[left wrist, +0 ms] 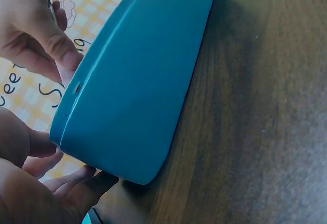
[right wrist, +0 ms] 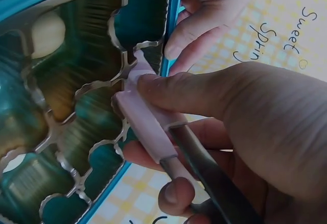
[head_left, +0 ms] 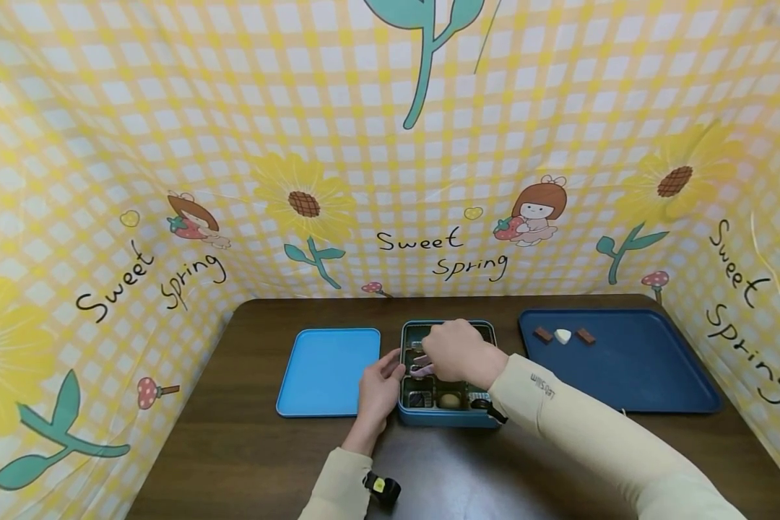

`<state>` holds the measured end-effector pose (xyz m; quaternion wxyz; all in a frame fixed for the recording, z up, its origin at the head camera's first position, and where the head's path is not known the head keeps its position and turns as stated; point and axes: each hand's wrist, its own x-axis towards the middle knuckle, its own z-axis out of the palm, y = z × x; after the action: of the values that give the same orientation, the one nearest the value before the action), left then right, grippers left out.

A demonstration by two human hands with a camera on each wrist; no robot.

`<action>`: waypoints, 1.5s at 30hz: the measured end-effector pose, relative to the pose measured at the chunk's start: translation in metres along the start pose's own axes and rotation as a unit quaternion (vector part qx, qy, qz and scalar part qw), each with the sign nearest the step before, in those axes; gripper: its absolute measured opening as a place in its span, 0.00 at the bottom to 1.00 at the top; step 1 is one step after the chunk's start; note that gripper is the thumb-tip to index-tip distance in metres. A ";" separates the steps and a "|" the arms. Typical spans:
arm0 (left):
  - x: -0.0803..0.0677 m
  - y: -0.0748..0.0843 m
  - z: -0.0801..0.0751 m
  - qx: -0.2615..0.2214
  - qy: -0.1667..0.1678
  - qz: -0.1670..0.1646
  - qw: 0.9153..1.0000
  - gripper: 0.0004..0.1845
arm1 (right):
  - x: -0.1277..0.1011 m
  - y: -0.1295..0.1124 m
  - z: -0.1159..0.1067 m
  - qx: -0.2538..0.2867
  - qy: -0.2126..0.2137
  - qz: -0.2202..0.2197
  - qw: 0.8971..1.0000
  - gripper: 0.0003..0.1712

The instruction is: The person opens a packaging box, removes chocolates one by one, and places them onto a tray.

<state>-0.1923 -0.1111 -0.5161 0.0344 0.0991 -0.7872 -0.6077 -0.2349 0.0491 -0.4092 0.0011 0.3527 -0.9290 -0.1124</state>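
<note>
box: teal compartment box (head_left: pixel 447 417), centre of the head frame, between light blue tray (head_left: pixel 328 372) and dark tray (head_left: pixel 624 361)
left hand (head_left: pixel 378 390): fingers curled round the box's left wall
right hand (head_left: pixel 458 352): over the compartments, pinching pink tongs (right wrist: pixel 148 127)
tongs axis: tips point to frame left, probably at a left-column cell
nearer hand: right
</note>
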 end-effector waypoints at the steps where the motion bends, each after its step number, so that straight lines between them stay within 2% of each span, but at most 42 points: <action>1: 0.000 0.000 0.000 0.000 0.000 0.000 1.000 0.19 | 0.001 -0.001 0.000 -0.004 -0.004 0.002 1.000 0.08; 5: -0.001 -0.001 0.000 -0.002 -0.002 -0.002 1.000 0.19 | 0.006 -0.007 -0.001 -0.016 -0.021 0.003 1.000 0.07; 9: -0.001 -0.002 0.000 -0.002 -0.007 -0.002 1.000 0.19 | 0.010 -0.012 0.000 -0.021 -0.034 0.001 0.999 0.11; 18: 0.001 0.000 -0.001 0.000 -0.008 -0.007 1.000 0.19 | 0.018 -0.017 0.003 -0.023 -0.036 0.005 0.999 0.15; 31: 0.001 -0.001 -0.001 0.003 -0.012 -0.004 1.000 0.20 | 0.027 -0.016 0.000 0.024 -0.078 0.012 0.997 0.16; 45: 0.001 -0.001 -0.001 0.004 -0.011 0.001 1.000 0.20 | 0.026 -0.014 -0.003 0.042 -0.091 0.012 0.995 0.16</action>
<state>-0.1931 -0.1129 -0.5171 0.0256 0.0915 -0.7900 -0.6057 -0.2451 0.0214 -0.4108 -0.0969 0.3300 -0.9332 -0.1044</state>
